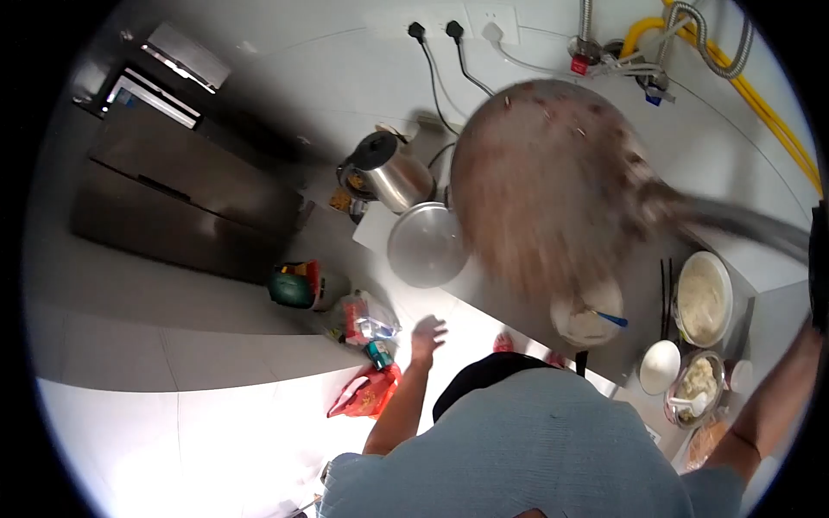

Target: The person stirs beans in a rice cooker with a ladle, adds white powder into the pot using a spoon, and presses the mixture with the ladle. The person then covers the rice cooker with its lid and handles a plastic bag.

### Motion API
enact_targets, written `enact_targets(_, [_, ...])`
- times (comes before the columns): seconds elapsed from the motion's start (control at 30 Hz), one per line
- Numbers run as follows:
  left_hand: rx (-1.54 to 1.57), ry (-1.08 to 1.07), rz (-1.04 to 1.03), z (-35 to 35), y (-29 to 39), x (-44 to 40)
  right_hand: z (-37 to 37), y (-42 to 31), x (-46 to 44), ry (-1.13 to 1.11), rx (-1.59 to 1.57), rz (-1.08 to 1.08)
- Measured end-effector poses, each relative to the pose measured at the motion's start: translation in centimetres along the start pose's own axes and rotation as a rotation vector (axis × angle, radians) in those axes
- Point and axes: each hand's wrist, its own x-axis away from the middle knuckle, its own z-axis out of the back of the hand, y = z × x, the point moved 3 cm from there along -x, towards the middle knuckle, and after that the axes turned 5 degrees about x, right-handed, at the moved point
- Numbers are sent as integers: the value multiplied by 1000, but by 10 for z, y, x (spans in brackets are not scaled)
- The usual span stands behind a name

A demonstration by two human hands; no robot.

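Note:
A large long-handled wok [544, 173], smeared by motion, is up in front of me above the counter. Its inside shows brownish-red bits of food that I cannot make out. The handle [743, 223] runs right to the frame's edge, where my right arm reaches up. Most of my right hand [815, 332] is cut off there, but it appears closed round the handle's end. Low at my left side, my left hand [428, 335] holds nothing, fingers apart. Below the wok stands a pale bowl [566, 324] with a blue-handled utensil [611, 319].
A steel kettle [399, 177] and a round metal lid or pan [427, 246] stand left on the counter [596, 358]. To the right are a white basin [704, 298], chopsticks [666, 298], a white bowl [660, 367] and a food bowl [695, 388]. Bags [367, 393] lie on the floor.

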Motion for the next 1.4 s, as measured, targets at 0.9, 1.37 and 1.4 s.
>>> enact_targets(0.9, [503,121,19,-36,59,-55,-173,246,181,403,-265,-921])
enact_targets(1.37, [466,-46,-290,4,93,86,-265,249,185,-201,-512,-1262])
enact_targets(1.4, [463,-66,-297,-8,102,102,-275,249,180,-267,-593,-1186])
